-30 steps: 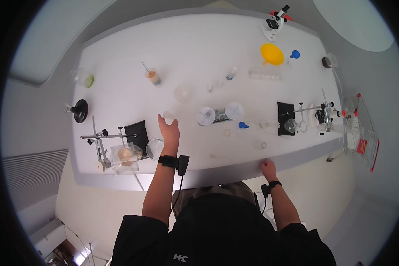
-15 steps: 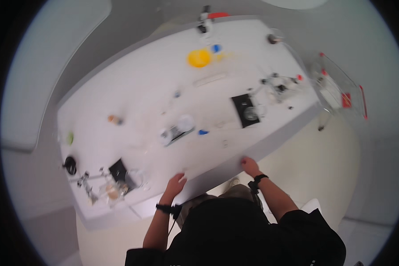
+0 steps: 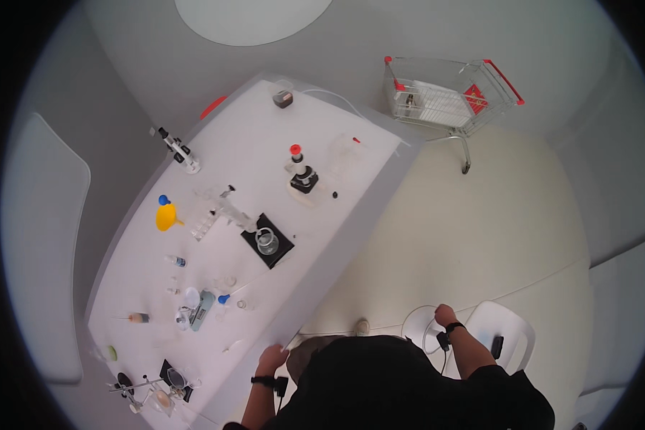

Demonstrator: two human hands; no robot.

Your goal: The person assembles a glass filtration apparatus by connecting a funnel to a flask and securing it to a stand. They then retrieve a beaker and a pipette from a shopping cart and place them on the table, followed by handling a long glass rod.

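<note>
Big swing of view to our right since 1.0 s ago. Left grip (image 3: 271,357) was over the worktop (image 3: 244,154), fingers spread at a small clear piece; now it's back by the near edge, low, fingers loosely bent. Can't tell whether it touches the edge or has anything in it. Right grip (image 3: 446,315) was at the front edge; now it's well clear of the worktop, out over the floor, fingers folded together in a fist, nothing seen sticking out.

Nearest to the right grip: white chair (image 3: 491,319), just to its right, black item (image 3: 497,347) on the seat. We only caught a corner of that chair 0.5 s ago. Round white base (image 3: 416,326) just left of the fist.

Shopping cart (image 3: 437,104) sat at the right rim; now it's up top, past the worktop's far right end.

On the worktop: small balance (image 3: 201,310) with blue bulb (image 3: 223,299) just beside it, both up from the left grip. Round flask (image 3: 267,245) over the black stand base (image 3: 271,262). Yellow funnel (image 3: 166,217) at the far side, microscope (image 3: 179,152) beyond it.
</note>
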